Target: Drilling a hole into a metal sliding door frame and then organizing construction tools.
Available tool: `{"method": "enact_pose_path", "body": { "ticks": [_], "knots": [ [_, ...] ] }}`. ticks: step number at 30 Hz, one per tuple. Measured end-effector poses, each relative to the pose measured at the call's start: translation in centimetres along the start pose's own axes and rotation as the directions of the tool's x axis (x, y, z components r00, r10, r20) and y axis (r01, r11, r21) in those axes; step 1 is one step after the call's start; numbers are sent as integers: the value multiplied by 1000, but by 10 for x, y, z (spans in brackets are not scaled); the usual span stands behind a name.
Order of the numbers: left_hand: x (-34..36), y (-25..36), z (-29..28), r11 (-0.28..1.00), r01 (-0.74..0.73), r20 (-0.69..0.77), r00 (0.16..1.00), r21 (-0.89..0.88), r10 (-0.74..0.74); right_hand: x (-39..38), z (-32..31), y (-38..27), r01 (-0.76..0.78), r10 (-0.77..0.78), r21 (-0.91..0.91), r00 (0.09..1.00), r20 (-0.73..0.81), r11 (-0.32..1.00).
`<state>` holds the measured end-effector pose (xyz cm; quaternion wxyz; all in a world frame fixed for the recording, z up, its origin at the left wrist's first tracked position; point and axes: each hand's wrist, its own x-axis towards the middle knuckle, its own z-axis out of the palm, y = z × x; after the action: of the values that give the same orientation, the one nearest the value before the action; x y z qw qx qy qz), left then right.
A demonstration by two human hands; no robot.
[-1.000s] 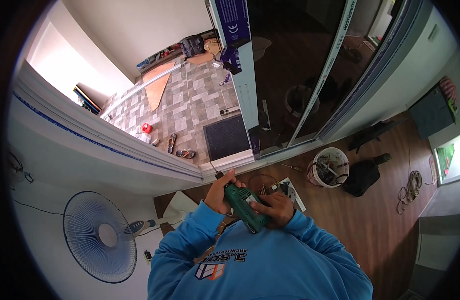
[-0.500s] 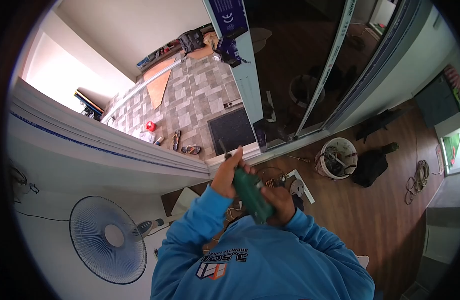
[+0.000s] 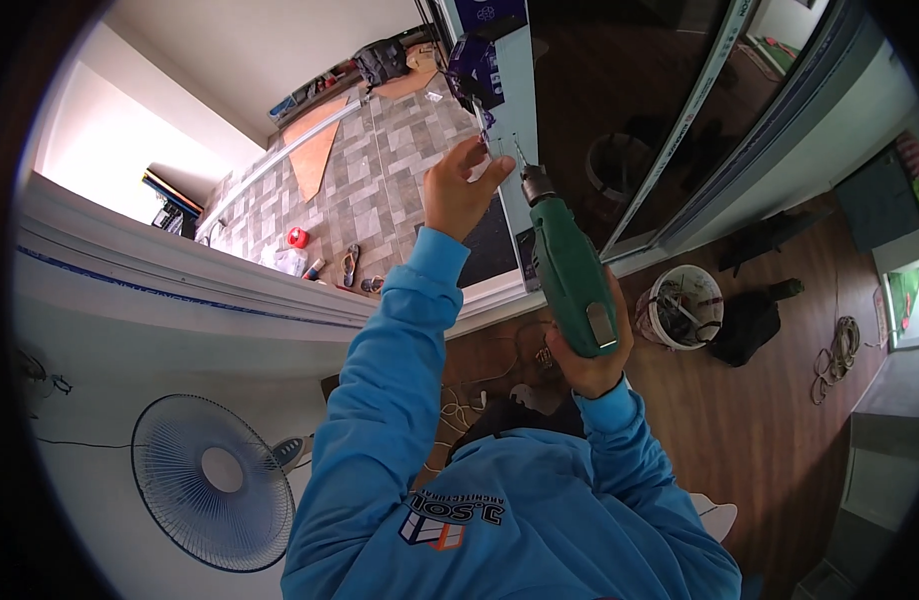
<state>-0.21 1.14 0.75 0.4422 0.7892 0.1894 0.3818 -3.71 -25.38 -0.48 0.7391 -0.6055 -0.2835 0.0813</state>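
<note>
My right hand (image 3: 598, 350) is wrapped round the rear grip of a green power drill (image 3: 572, 265). The drill points up and away, and its thin bit (image 3: 521, 150) is at the white door frame (image 3: 515, 110); whether the tip touches cannot be made out. My left hand (image 3: 465, 185) is raised beside that frame's left edge, thumb and fingers apart, with nothing seen in it. Torn dark-blue protective film (image 3: 475, 65) hangs from the frame just above this hand.
A white bucket (image 3: 682, 305) with tools stands on the wooden floor at right, beside a black bag (image 3: 745, 330). A coiled rope (image 3: 838, 358) lies farther right. At left stands a fan (image 3: 215, 480). Beyond the doorway are sandals (image 3: 352, 265) and a dark mat (image 3: 492, 250).
My left hand has come off the drill and moved up to the door frame. My right hand has carried the drill up and right, bringing its bit to the frame.
</note>
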Motion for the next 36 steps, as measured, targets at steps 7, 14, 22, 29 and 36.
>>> {"method": "enact_pose_path", "body": {
  "ticks": [7, 14, 22, 29, 36],
  "knots": [
    [3, -2, -1, 991, 27, 63, 998, -130, -19, 4, 7, 1, 136, -130, -188, 991, 44, 973],
    [9, -2, 0, 996, -9, -37, 999, -93, 6, 7, 12, 5, 148, -147, -176, 989, 18, 973],
    [10, 0, -6, 993, 109, 110, 989, -54, -102, 5, 10, 6, 143, -142, -199, 990, 19, 970],
    [11, -1, -6, 999, -1, 96, 995, -51, 6, 8, 13, 10, 217, -220, -271, 975, 18, 938],
    [12, 7, -10, 990, 68, 227, 973, -124, -39, 11, 14, 0, 279, -270, -399, 960, 81, 874]
  ]
}}
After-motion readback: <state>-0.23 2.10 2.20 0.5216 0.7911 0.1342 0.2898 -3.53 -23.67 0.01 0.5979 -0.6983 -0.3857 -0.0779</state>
